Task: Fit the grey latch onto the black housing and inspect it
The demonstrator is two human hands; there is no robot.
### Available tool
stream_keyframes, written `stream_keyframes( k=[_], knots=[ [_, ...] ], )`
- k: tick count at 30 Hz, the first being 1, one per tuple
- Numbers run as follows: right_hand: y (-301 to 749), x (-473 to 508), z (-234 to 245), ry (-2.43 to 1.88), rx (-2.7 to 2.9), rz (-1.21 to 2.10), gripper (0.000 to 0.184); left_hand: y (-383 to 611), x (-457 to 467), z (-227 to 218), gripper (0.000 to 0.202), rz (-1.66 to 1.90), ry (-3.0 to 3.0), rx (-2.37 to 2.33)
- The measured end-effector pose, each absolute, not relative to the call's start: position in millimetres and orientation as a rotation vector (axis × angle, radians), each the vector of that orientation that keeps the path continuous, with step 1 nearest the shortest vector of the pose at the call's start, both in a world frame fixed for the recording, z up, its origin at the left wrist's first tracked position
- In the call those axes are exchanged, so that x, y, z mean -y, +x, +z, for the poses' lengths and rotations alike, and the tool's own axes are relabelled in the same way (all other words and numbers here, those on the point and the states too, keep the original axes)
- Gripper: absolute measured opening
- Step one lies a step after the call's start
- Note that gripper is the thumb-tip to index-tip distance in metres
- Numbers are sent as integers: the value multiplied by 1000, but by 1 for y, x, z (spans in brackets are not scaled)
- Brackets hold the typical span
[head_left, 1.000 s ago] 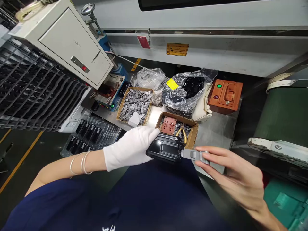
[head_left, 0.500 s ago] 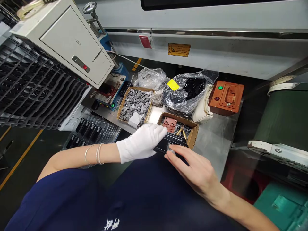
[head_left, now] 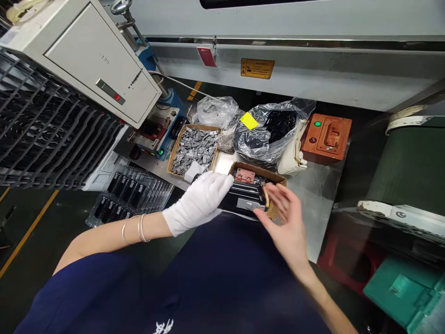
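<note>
A glossy black plastic housing [head_left: 243,202], rectangular with ribbed edges, sits above the person's lap at the near edge of a small cardboard box [head_left: 278,182]. The white-gloved left hand [head_left: 203,200] grips its left end; the bare right hand [head_left: 285,221] hovers beside it, fingers spread loose.

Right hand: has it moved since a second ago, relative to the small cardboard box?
Yes. The right hand has come in from the right and now overlaps the small cardboard box, beside the black housing.

My left hand [head_left: 200,202] wears a soft white cloth glove and grips a glossy black plastic housing [head_left: 243,203]. Beside it stand matt brown cardboard boxes [head_left: 276,188], crinkly clear plastic bags [head_left: 267,132], and a dull brushed-metal tabletop [head_left: 313,199].
</note>
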State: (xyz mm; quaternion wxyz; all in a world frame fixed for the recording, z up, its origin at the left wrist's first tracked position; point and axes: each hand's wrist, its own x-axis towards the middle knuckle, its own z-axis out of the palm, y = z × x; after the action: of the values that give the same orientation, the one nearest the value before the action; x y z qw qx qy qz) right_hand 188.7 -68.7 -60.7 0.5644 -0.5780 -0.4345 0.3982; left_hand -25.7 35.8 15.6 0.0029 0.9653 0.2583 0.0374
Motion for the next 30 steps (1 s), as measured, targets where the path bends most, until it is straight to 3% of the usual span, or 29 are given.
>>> stream_keyframes(
  k=[2,4,10,16,23,27,30],
  knots=[
    [185,64,-62,-1336,881,1353,48,-27,-40,8,49,143,3154,-798],
    [182,60,-62,-1298,892,1476,46,-30,-43,0,43,155,3188,-781],
    [174,54,-67,-1308,846,1496,44,-44,-43,-20,54,200,3115,-809],
    [175,35,-68,-1304,943,1609,45,-53,-50,-25,60,19,2995,-864],
    [182,14,-75,-1356,1210,1641,62,-55,-66,-38,51,65,2750,-938],
    [217,-50,-84,-1333,1492,1640,50,-53,-73,-46,38,166,2464,-1170],
    [262,-131,-90,-1578,1585,1355,42,-62,-70,-60,57,202,2122,-1450]
  ],
)
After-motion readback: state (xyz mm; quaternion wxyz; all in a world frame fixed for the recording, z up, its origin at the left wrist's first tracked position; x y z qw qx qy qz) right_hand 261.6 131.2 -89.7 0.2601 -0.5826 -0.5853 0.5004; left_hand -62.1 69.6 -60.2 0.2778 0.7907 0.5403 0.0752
